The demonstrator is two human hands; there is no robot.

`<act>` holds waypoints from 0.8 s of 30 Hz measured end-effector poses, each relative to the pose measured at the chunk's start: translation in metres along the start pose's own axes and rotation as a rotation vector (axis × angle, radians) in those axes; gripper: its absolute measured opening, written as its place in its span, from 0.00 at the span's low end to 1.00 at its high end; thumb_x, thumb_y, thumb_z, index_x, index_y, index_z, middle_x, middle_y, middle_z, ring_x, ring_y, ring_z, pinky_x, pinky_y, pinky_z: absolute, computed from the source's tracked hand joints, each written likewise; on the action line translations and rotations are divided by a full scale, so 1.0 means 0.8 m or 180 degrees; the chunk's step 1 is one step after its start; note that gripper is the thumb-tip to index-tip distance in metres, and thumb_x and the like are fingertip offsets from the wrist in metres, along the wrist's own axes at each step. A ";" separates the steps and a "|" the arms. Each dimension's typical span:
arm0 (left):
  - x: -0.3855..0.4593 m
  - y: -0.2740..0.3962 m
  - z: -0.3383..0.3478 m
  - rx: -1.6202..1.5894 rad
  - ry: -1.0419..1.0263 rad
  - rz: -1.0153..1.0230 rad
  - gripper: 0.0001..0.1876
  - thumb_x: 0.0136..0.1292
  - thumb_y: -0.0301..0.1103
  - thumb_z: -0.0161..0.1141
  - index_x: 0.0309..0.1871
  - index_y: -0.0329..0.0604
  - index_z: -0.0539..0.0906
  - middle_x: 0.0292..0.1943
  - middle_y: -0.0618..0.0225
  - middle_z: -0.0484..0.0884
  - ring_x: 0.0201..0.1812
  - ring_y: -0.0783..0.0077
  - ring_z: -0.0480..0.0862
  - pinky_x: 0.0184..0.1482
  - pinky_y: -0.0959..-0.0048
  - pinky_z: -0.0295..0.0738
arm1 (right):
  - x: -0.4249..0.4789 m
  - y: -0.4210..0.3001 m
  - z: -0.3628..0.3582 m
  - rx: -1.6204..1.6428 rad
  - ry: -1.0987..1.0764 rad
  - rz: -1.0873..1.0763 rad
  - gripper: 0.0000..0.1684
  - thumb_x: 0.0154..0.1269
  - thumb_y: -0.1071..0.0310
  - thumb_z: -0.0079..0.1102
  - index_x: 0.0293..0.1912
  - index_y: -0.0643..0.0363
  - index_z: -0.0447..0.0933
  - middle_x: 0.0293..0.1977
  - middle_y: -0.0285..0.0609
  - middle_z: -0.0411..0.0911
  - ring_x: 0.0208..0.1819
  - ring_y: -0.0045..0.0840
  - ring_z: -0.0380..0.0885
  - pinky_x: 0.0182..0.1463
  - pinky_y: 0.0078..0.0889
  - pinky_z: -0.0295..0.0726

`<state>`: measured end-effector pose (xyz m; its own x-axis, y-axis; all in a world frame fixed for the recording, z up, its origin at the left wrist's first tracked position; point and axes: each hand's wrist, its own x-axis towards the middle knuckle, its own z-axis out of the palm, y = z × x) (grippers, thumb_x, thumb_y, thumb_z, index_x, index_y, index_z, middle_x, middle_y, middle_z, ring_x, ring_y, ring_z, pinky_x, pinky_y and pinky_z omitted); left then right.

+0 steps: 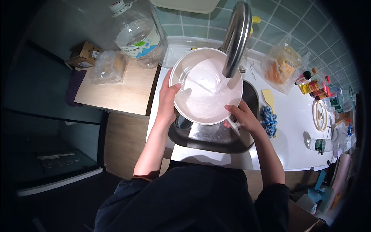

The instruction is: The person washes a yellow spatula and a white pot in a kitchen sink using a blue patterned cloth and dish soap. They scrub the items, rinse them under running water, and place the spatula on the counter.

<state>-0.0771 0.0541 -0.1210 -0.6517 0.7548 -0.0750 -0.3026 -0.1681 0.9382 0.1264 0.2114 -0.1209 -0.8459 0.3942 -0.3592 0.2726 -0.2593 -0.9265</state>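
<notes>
A white pot (203, 95) with a side handle (233, 125) is held above the stainless steel sink (208, 145), under the curved metal faucet (236, 43). Water lies in the pot, and a thin stream seems to fall from the spout. My left hand (168, 97) grips the pot's left wall, thumb over the rim. On the lower right, my right hand (243, 117) holds the pot with its thumb on the rim and fingers around by the handle. The pot hides much of the sink; a dark round drain (183, 122) shows below it.
Right of the sink lie a cream spatula (268, 98) and a blue-and-white knitted item (269, 121). Farther right are a plastic food bag (285, 66), sauce bottles (314, 85), a round lid (320, 115) and a water bottle (320, 144). A large water jug (139, 40) stands left on a wooden surface (116, 95).
</notes>
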 end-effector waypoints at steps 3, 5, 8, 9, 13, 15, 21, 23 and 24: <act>-0.009 0.041 -0.001 0.0779 0.0186 0.0227 0.40 0.67 0.50 0.52 0.76 0.36 0.54 0.68 0.46 0.63 0.68 0.58 0.66 0.66 0.64 0.63 | 0.023 0.004 0.008 0.0292 -0.0075 0.0135 0.21 0.65 0.68 0.53 0.55 0.68 0.70 0.41 0.46 0.80 0.31 0.27 0.80 0.31 0.29 0.82; -0.017 0.065 -0.005 0.1182 0.0207 0.0216 0.40 0.69 0.53 0.52 0.76 0.38 0.54 0.68 0.46 0.62 0.69 0.58 0.64 0.67 0.64 0.61 | 0.038 0.008 0.007 0.0631 -0.0289 0.0204 0.20 0.61 0.68 0.52 0.52 0.68 0.72 0.39 0.47 0.80 0.30 0.28 0.80 0.31 0.30 0.82; -0.035 0.107 -0.013 0.1409 0.0083 -0.0032 0.40 0.70 0.57 0.51 0.76 0.40 0.54 0.69 0.45 0.60 0.70 0.57 0.62 0.68 0.64 0.57 | 0.050 0.009 0.017 0.0957 -0.0186 0.0364 0.26 0.54 0.67 0.52 0.52 0.70 0.71 0.36 0.48 0.80 0.28 0.30 0.81 0.29 0.30 0.83; -0.041 0.118 -0.014 0.1352 -0.0001 -0.0124 0.40 0.71 0.58 0.50 0.76 0.41 0.54 0.69 0.45 0.59 0.70 0.57 0.61 0.68 0.64 0.56 | 0.053 0.009 0.021 0.1022 -0.0086 0.0432 0.28 0.52 0.66 0.52 0.53 0.71 0.70 0.34 0.49 0.80 0.26 0.31 0.81 0.28 0.30 0.83; -0.053 0.133 -0.019 0.2049 -0.0223 -0.0086 0.40 0.71 0.61 0.45 0.76 0.41 0.56 0.67 0.46 0.61 0.68 0.57 0.64 0.65 0.64 0.62 | 0.057 0.006 0.021 0.0919 -0.0407 0.0523 0.22 0.55 0.65 0.50 0.48 0.69 0.73 0.31 0.47 0.78 0.25 0.29 0.79 0.29 0.32 0.82; -0.053 0.131 -0.025 0.1948 -0.0328 -0.0312 0.42 0.70 0.65 0.43 0.75 0.39 0.56 0.65 0.45 0.62 0.65 0.58 0.67 0.60 0.64 0.69 | 0.054 0.005 0.006 0.0854 -0.0662 0.0681 0.22 0.56 0.65 0.50 0.48 0.68 0.74 0.30 0.47 0.78 0.24 0.29 0.79 0.29 0.31 0.81; -0.051 0.068 -0.048 0.1654 -0.0823 -0.1259 0.52 0.64 0.76 0.36 0.73 0.35 0.53 0.61 0.49 0.69 0.60 0.59 0.73 0.52 0.64 0.77 | -0.022 -0.016 0.009 0.0048 0.0442 0.1009 0.22 0.59 0.66 0.51 0.50 0.72 0.70 0.30 0.48 0.78 0.24 0.29 0.79 0.27 0.29 0.81; -0.047 0.020 -0.065 0.1030 -0.0878 -0.1688 0.46 0.69 0.71 0.35 0.74 0.38 0.55 0.61 0.48 0.69 0.57 0.57 0.76 0.55 0.58 0.76 | -0.043 -0.010 0.004 0.0089 0.0508 0.1152 0.22 0.60 0.67 0.51 0.51 0.71 0.69 0.30 0.47 0.78 0.24 0.28 0.78 0.27 0.29 0.80; -0.046 0.008 -0.063 0.0925 -0.0731 -0.1787 0.44 0.70 0.69 0.36 0.75 0.39 0.55 0.63 0.48 0.68 0.59 0.56 0.75 0.59 0.58 0.73 | -0.052 -0.007 0.000 0.0117 0.0553 0.1228 0.22 0.60 0.67 0.50 0.52 0.71 0.69 0.30 0.47 0.78 0.24 0.28 0.78 0.27 0.29 0.80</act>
<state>-0.0904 -0.0068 -0.1293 -0.2758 0.7990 -0.5344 -0.3319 0.4426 0.8330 0.1605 0.1966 -0.1011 -0.5945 0.4040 -0.6952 0.5349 -0.4469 -0.7171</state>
